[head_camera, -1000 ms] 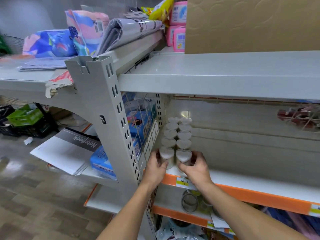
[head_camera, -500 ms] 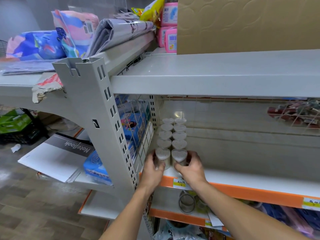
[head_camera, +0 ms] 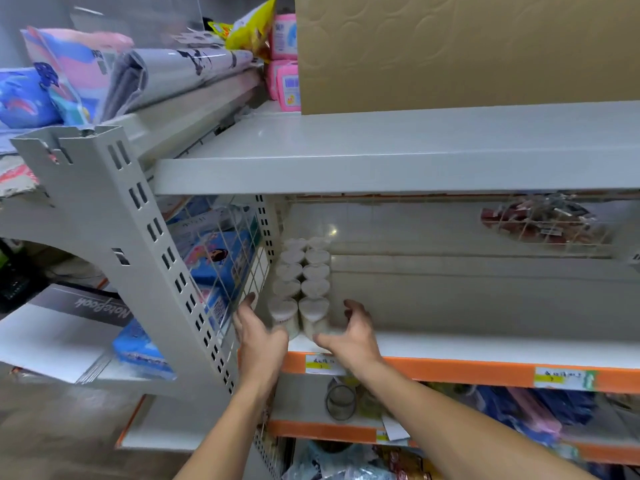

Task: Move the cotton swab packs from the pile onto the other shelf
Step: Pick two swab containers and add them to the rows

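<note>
Several heart-topped cotton swab packs (head_camera: 302, 271) stand in two rows at the left end of the white shelf (head_camera: 485, 348) with the orange front strip. The two front packs (head_camera: 298, 315) stand at the shelf's edge. My left hand (head_camera: 258, 336) hovers just left of them with its fingers spread and loose, holding nothing. My right hand (head_camera: 349, 332) hovers just right of them, fingers relaxed and apart from the packs. The pile the packs come from is out of view.
A grey upright post (head_camera: 145, 258) and a wire side grid (head_camera: 228, 258) stand left of the packs. A grey shelf (head_camera: 398, 147) overhead carries a cardboard box (head_camera: 467, 46). Bags and rings fill the lower shelf. Notebooks (head_camera: 69, 327) lie on the left unit.
Both hands gripped the two front packs before; now they have let go and drawn back slightly, fingers spread. The view has moved closer to the shelf.
</note>
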Available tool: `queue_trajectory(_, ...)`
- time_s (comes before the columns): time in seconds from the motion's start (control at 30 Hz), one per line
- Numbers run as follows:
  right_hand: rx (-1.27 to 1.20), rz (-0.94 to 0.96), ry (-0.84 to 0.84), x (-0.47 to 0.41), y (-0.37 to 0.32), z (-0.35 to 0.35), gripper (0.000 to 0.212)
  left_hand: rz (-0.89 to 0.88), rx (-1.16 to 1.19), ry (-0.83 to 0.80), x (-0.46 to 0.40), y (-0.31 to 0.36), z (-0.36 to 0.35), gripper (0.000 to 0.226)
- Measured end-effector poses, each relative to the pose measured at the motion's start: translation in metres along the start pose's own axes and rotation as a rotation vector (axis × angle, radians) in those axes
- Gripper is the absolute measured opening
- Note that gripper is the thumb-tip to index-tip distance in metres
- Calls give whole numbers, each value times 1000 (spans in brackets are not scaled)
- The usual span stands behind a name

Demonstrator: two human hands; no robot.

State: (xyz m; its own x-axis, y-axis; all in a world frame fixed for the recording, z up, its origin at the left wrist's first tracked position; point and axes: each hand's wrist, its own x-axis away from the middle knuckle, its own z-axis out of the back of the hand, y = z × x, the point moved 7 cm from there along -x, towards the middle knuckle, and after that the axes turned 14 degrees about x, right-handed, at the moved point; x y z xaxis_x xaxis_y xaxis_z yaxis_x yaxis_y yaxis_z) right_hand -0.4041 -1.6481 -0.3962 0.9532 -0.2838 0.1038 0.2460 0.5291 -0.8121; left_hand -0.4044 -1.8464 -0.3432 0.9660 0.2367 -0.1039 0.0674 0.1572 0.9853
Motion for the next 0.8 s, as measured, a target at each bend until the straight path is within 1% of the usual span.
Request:
queue_trajectory(0.1, 10, 3, 25, 4, 2, 21, 96, -65, -22, 24, 11, 29, -12, 66)
queue_trajectory(0.2, 24, -26, 66, 9, 11, 48, 83, -96, -36, 1, 22, 51, -36, 52)
queue_trajectory(0.3, 31, -75, 84, 11, 29, 77, 61, -73, -33, -73, 34, 66, -70, 42)
queue_trajectory(0.33, 27, -90, 97, 12, 35, 89, 55, -77, -40, -102, 38, 69, -82, 36)
queue_trajectory(0.4, 28, -114, 122, 14, 46, 114, 49, -71, -76, -158, 46, 71, -106, 22)
queue_trajectory(0.43, 30, -123, 133, 15, 52, 126, 47, -60, -91, -189, 50, 72, -119, 20)
queue_trajectory(0.57, 39, -170, 134, 20, 75, 177, 40, -25, -131, -324, 69, 78, -173, 32)
queue_trajectory(0.7, 75, -243, 131, 28, 106, 222, 34, -23, -170, -449, 92, 84, -225, 31)
queue_trajectory(0.8, 90, -287, 163, 36, 136, 258, 27, -12, -174, -528, 112, 89, -264, 32)
